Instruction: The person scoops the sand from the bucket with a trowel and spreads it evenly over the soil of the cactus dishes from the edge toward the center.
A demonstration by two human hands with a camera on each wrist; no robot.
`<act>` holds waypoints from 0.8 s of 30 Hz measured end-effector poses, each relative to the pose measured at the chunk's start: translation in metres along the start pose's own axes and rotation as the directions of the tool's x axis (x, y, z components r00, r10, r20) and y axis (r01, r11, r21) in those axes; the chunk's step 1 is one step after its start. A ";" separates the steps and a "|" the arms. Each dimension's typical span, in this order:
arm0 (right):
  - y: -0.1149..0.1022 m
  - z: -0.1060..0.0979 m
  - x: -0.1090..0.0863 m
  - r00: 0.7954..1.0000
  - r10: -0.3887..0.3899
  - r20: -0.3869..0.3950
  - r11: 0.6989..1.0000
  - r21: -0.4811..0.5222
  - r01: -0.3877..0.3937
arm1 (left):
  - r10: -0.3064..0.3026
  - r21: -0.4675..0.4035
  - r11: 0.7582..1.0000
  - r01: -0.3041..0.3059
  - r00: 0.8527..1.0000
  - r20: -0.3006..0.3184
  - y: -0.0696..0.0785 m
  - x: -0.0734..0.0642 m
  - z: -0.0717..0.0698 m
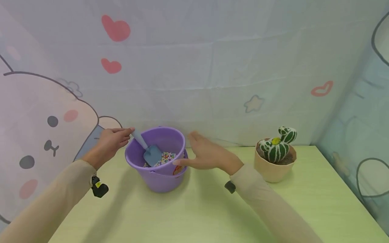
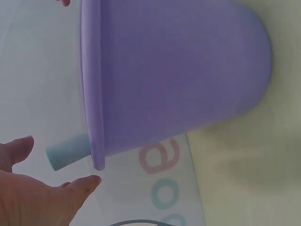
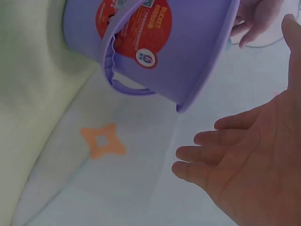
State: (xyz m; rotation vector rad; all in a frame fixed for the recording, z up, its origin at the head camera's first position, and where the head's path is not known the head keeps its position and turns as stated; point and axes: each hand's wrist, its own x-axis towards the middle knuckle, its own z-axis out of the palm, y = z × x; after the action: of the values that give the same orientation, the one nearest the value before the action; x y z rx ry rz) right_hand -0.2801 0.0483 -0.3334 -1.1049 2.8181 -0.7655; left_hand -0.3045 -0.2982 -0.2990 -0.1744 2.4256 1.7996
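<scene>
A purple bucket stands on the table, holding small multicoloured beads. A blue-grey toy shovel leans inside, its blade on the beads and its handle sticking out over the left rim. My left hand is beside the handle's end. In the left wrist view, its thumb and fingers are parted around the handle, with a gap. On the bucket's right side my right hand is held with fingers extended, blurred in the head view. The right wrist view shows its palm bare, apart from the bucket.
A potted cactus in a peach-coloured pot stands to the right on the pale green table. Behind the table hangs a printed cloth. The bucket's carrying handle hangs down on its right side.
</scene>
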 end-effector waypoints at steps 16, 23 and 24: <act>0.000 0.026 0.038 0.982 0.163 0.092 0.984 -0.094 -0.154 | 0.009 0.204 0.979 -0.009 1.000 0.003 -0.005 0.013 0.003; -0.002 0.033 0.044 0.985 0.153 0.085 0.969 -0.209 -0.133 | 0.036 0.204 0.978 -0.035 0.999 -0.002 -0.008 0.018 0.003; -0.003 0.034 0.045 0.985 0.150 0.084 0.967 -0.220 -0.129 | 0.036 0.215 0.976 -0.035 0.999 -0.003 -0.009 0.018 0.002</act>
State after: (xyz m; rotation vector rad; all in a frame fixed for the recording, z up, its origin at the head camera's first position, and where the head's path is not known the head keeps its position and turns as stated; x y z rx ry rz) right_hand -0.3055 0.0025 -0.3545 -0.9235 2.9052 -0.3914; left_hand -0.3212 -0.2990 -0.3107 -0.1182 2.6211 1.5367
